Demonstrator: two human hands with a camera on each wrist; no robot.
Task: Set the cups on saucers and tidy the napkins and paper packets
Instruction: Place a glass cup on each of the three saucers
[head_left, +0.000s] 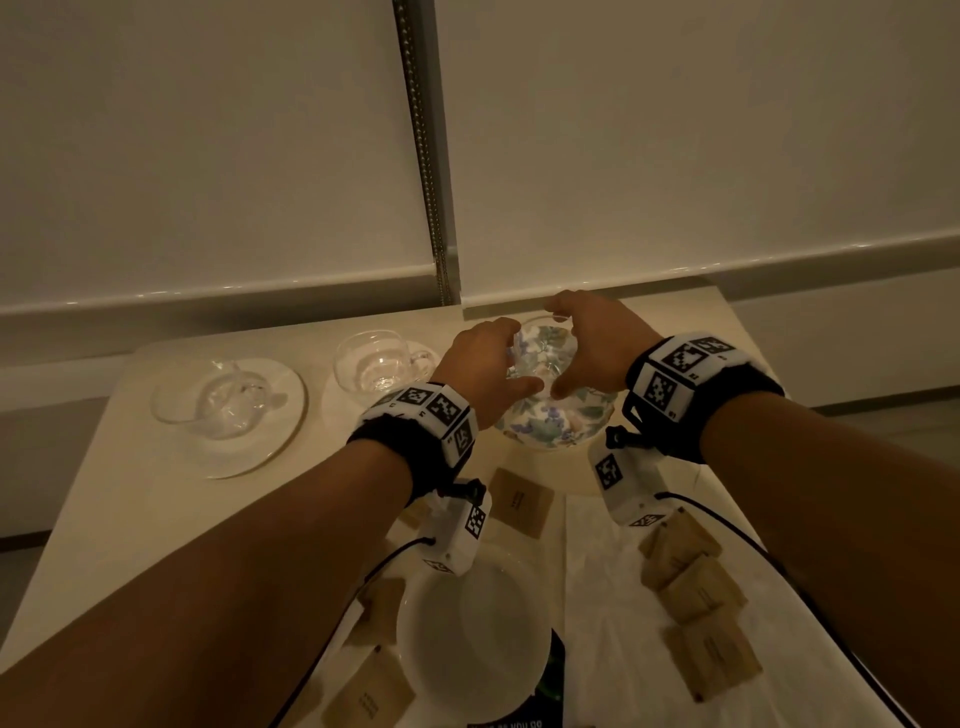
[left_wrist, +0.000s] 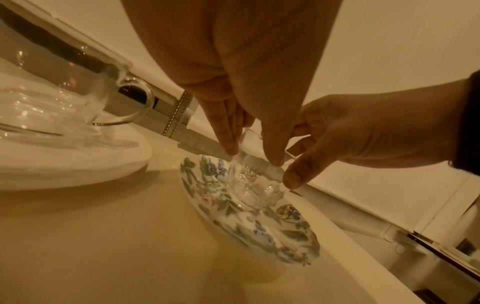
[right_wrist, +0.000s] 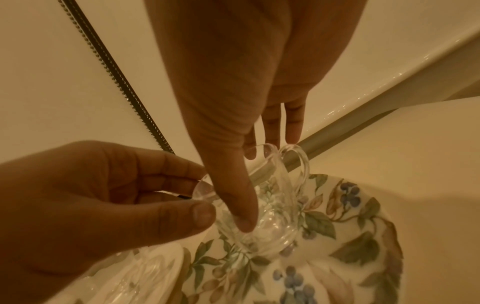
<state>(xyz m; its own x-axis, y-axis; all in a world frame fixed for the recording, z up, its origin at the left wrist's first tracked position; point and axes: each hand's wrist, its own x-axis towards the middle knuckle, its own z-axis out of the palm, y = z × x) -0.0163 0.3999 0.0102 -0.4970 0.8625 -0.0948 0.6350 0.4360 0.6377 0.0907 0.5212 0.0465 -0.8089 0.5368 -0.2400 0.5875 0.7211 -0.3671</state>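
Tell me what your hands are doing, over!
Left hand and right hand both grip the glass cup. Cup over the floral saucer, contact unclear. Brown packets still scattered. Nothing blocking.

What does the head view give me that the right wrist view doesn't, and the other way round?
Head only: two more glass cups on white saucers, an empty white saucer, brown paper packets and a white napkin. Right wrist only: the held glass cup's handle on its far side. Both: left hand and right hand holding that cup on the floral saucer.
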